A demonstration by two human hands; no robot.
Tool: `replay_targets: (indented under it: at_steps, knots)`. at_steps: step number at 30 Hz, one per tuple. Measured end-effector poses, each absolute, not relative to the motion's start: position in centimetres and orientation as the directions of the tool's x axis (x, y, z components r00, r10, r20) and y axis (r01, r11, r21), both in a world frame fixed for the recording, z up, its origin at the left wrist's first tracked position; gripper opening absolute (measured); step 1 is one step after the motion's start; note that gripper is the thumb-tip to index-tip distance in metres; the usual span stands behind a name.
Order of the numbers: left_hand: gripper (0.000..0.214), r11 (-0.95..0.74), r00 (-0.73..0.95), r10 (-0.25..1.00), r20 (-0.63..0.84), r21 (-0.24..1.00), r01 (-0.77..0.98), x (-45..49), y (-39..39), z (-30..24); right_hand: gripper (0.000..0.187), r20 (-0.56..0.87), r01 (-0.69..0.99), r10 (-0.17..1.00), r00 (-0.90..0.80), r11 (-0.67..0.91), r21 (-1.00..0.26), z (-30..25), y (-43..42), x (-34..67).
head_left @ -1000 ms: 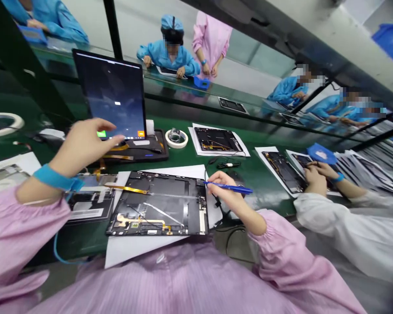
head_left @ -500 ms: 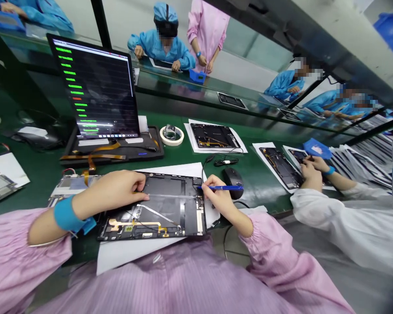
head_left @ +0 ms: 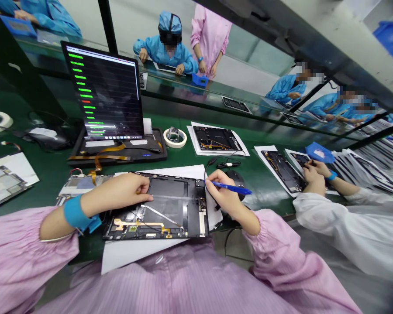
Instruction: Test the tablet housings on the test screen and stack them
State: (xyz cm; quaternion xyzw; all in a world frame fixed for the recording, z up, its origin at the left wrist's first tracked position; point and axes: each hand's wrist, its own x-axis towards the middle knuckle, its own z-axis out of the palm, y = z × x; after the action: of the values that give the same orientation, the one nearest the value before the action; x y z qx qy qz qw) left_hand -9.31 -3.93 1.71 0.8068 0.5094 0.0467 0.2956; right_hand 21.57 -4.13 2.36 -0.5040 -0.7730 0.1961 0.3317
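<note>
An opened tablet housing (head_left: pixel 170 188), black inside with flex cables, lies in front of me on a white sheet (head_left: pixel 131 256). My left hand (head_left: pixel 131 188) rests over its left part, thumb and fingers closed; what they pinch is mostly hidden. A clear strip runs across the housing from near that thumb. My right hand (head_left: pixel 225 192) grips a slim blue pen-shaped tool (head_left: pixel 237 189) at the housing's upper right corner. The tool's tip is hard to make out there. A white flat cable (head_left: pixel 160 216) and a gold flex cable (head_left: pixel 140 223) lie inside the housing.
Behind the housing stands a lit screen (head_left: pixel 108 96) in a black base (head_left: pixel 81 159). Tape rolls (head_left: pixel 182 142), another opened tablet (head_left: pixel 216 138) and a black mouse (head_left: pixel 236 179) are nearby. At right, a co-worker's hands (head_left: pixel 314 174) work near further tablets. A circuit board (head_left: pixel 3 185) lies left.
The view has shifted slightly, so the scene sits further right. My right hand's blue tool now slopes more, its rear end lower. My left hand keeps its place on the housing.
</note>
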Motion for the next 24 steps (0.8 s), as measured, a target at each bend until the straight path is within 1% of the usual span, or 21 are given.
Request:
replay_targets:
  at_steps: [1,2,4,5,6,7,10,15,17,20,24]
  knots:
    - [0.036,-0.297,0.491,0.837,-0.240,0.555,0.777,-9.4,-3.8,1.8,0.009,0.320,0.715,0.887,-0.333,0.459,-0.527,3.1,-3.2,20.9]
    - [0.035,-0.284,0.508,0.823,-0.255,0.589,0.756,-9.6,-3.7,1.8,0.009,0.297,0.783,0.870,-0.393,0.486,-0.389,3.7,-2.2,20.1]
    - [0.031,-0.248,0.540,0.793,-0.283,0.659,0.710,-9.9,-3.5,2.0,0.017,0.203,0.870,0.866,-0.458,0.483,-0.096,4.3,0.2,18.3]
    - [0.028,-0.229,0.554,0.779,-0.292,0.690,0.686,-10.1,-3.4,2.1,0.019,0.162,0.886,0.872,-0.461,0.464,0.022,4.3,1.5,17.4]
    - [0.025,-0.212,0.566,0.769,-0.297,0.717,0.664,-10.2,-3.3,2.1,0.020,0.132,0.889,0.880,-0.456,0.445,0.106,4.0,2.7,16.6]
    - [0.023,-0.197,0.575,0.761,-0.302,0.736,0.647,-10.4,-3.2,2.1,0.019,0.111,0.888,0.885,-0.452,0.434,0.152,3.7,3.8,16.0]
    - [0.020,-0.177,0.589,0.747,-0.309,0.761,0.624,-10.5,-3.0,2.0,0.023,0.097,0.878,0.881,-0.463,0.441,0.188,2.8,6.4,14.5]
    - [0.020,-0.173,0.578,0.757,-0.305,0.760,0.627,-10.6,-2.7,1.7,0.044,0.154,0.848,0.843,-0.516,0.476,0.233,3.9,10.1,12.0]
    - [0.021,-0.159,0.584,0.753,-0.303,0.777,0.608,-10.6,-2.7,1.8,0.044,0.159,0.829,0.823,-0.545,0.502,0.245,4.5,11.5,11.0]
    - [0.021,-0.132,0.593,0.747,-0.302,0.806,0.576,-10.7,-2.8,2.1,0.038,0.143,0.799,0.797,-0.586,0.540,0.265,5.1,12.5,9.9]
    - [0.022,-0.128,0.598,0.748,-0.288,0.821,0.556,-10.7,-2.8,2.2,0.046,0.122,0.779,0.784,-0.609,0.563,0.275,5.9,11.0,10.1]
